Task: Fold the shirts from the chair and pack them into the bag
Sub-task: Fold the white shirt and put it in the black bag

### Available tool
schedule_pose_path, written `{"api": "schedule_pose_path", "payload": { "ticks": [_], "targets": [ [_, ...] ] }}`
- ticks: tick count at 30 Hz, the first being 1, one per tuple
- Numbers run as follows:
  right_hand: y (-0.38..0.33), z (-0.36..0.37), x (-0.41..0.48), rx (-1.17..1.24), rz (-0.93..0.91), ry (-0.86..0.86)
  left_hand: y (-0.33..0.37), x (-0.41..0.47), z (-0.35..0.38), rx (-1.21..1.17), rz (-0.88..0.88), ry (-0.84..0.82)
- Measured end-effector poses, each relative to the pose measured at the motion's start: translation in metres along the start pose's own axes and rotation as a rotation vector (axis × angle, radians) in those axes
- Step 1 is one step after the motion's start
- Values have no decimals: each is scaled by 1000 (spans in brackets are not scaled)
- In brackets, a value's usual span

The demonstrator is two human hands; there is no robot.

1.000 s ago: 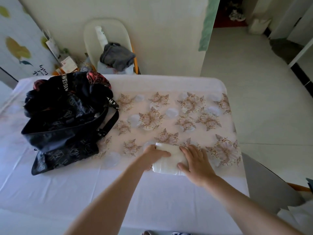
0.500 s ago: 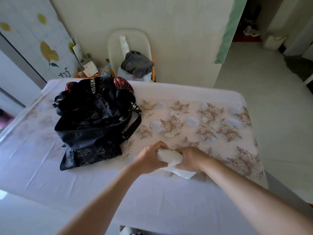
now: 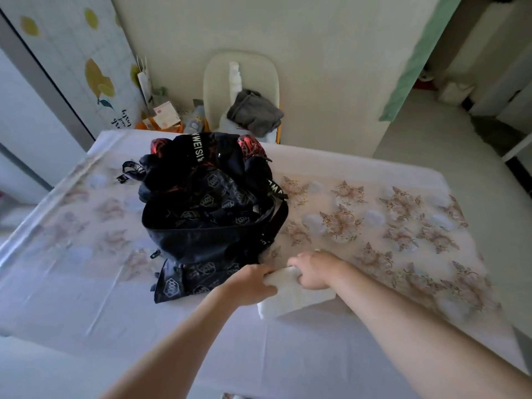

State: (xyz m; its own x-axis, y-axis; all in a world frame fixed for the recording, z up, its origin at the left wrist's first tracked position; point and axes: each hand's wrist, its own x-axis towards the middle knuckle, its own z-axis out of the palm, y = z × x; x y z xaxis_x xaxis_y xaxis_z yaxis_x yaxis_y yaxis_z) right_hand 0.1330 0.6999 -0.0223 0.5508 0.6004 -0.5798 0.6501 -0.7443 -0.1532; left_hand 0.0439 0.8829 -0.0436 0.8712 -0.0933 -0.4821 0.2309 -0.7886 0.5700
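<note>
A folded white shirt [image 3: 296,298] is held just above the table's near side, right beside the front of the black patterned bag [image 3: 210,214]. My left hand [image 3: 250,283] grips the shirt's left end and my right hand [image 3: 313,269] grips its far right edge. The bag stands slumped at the table's middle, its mouth open upward with dark fabric inside. Behind the table a white chair [image 3: 241,79] holds a crumpled grey shirt [image 3: 254,112] and a pale garment under it.
The table [image 3: 86,298] wears a white cloth with a floral overlay [image 3: 374,214]. Boxes and papers [image 3: 164,119] sit on the floor left of the chair. A wall stands behind, and open floor [image 3: 449,145] lies to the right.
Both hands closed on the folded white shirt, lifted it off the table and carried it left toward the bag. The view swung left too.
</note>
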Motion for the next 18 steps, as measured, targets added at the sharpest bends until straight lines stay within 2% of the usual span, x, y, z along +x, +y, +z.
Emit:
{"api": "schedule_pose_path", "payload": {
  "ticks": [2,4,6,8,10,12,14,18],
  "targets": [
    [-5,14,8,-16,45,63,-10,4,6,39,3,38],
    [-4,30,12,-50,92,231,-14,7,12,109,40,167],
    [-4,42,9,-68,103,356,-16,10,16,333,197,354],
    [-3,54,4,-33,78,362,-16,12,23,407,353,505],
    [1,63,-2,7,85,306,-14,14,30,389,371,421],
    [8,68,-3,32,101,277,-14,15,38,372,275,211],
    [17,70,-4,52,116,257,-7,15,43,315,212,80],
    [37,69,-10,40,134,234,12,25,47,240,142,-26]
  ]
}}
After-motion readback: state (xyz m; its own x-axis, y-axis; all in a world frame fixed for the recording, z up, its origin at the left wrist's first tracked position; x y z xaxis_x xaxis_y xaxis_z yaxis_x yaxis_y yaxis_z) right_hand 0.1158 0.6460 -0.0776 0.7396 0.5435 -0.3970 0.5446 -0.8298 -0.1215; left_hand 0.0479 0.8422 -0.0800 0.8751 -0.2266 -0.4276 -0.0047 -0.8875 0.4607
